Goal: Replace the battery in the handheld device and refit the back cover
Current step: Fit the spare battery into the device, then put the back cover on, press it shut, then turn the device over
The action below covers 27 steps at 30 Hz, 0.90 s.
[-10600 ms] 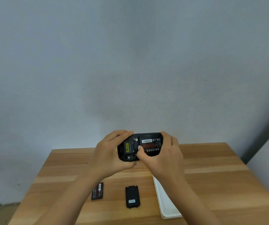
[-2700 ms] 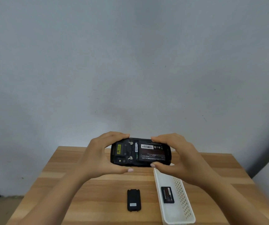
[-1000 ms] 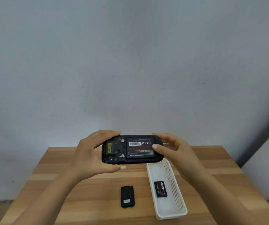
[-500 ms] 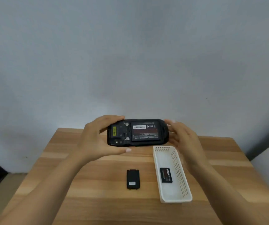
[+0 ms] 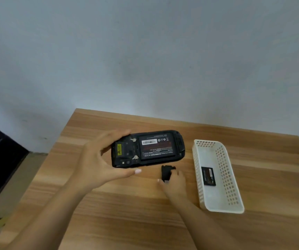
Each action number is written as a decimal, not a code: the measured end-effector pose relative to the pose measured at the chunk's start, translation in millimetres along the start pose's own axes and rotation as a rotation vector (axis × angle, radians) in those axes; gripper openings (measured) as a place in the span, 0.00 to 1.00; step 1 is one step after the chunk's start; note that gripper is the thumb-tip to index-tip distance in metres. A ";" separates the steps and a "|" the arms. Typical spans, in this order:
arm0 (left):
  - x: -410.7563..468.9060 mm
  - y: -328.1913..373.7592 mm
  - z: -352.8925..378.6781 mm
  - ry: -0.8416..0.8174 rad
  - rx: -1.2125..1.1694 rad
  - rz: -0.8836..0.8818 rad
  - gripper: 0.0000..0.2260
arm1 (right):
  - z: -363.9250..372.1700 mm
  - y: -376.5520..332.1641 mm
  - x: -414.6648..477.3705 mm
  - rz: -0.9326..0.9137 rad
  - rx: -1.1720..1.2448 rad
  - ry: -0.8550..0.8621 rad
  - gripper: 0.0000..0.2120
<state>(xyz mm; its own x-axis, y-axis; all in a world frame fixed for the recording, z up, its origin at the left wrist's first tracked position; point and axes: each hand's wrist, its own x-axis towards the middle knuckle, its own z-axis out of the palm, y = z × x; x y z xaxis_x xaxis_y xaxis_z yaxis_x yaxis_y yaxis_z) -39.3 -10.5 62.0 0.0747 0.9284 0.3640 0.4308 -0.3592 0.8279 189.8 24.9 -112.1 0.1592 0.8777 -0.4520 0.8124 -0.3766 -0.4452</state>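
Note:
My left hand [image 5: 98,165] holds the black handheld device [image 5: 127,156] by its left end, above the wooden table [image 5: 109,204], back side up. A black battery [image 5: 156,147] with a white barcode label sits in its open compartment. Just below the device, my right hand [image 5: 174,183] is down on the table with its fingers closed around the black back cover [image 5: 166,173], which is partly hidden by the fingers. A second black battery [image 5: 208,176] lies inside the white basket.
A white perforated plastic basket [image 5: 224,177] stands on the table to the right of my hands. A grey wall rises behind the table's far edge. At the left, past the table's edge, stands something dark on the floor.
My right hand has left the device's right end and dropped to the table onto the back cover. My left hand now holds the device alone. The view has tilted down.

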 end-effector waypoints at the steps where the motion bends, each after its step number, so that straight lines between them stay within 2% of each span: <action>1: -4.5 -6.3 -1.2 0.007 0.001 -0.014 0.37 | 6.0 -1.3 1.7 -0.001 -0.057 0.067 0.33; 3: -12.6 -16.7 -2.8 0.013 0.012 -0.046 0.38 | 13.2 -3.3 4.1 0.005 -0.089 0.159 0.31; 7: -24.8 -27.1 -7.6 0.001 -0.004 -0.064 0.37 | 19.0 -0.9 11.0 -0.001 -0.141 0.229 0.28; 9: -27.4 -27.5 -9.4 0.001 -0.004 -0.061 0.36 | 18.4 0.6 12.4 0.013 -0.181 0.261 0.30; 12: -28.6 -28.0 -11.6 0.020 -0.002 -0.058 0.36 | 18.4 0.0 13.8 0.066 -0.056 0.262 0.37; 16: -27.8 -28.1 -12.1 0.030 -0.012 -0.068 0.36 | 20.5 -1.6 23.8 0.152 0.111 0.180 0.38; 19: -26.9 -26.7 -11.6 0.022 -0.004 -0.072 0.36 | 20.4 -1.8 30.0 0.184 0.293 0.068 0.26; 22: -26.8 -25.1 -11.4 0.015 -0.010 -0.073 0.36 | 15.7 -2.2 31.4 0.178 0.334 0.013 0.18; 24: -26.8 -24.0 -11.8 0.010 -0.012 -0.072 0.36 | 11.4 -3.5 33.8 0.214 0.503 -0.028 0.19; 27: -25.8 -22.7 -14.2 0.005 -0.009 -0.071 0.36 | -7.5 -10.4 30.0 0.239 0.845 -0.180 0.25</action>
<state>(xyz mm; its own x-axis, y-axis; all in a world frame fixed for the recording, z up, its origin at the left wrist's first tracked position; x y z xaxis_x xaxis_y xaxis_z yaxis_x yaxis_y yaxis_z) -63.7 -27.6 39.9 0.0402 0.9510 0.3066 0.4271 -0.2937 0.8552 190.3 57.3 -115.3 0.1233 0.7150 -0.6882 0.0729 -0.6981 -0.7123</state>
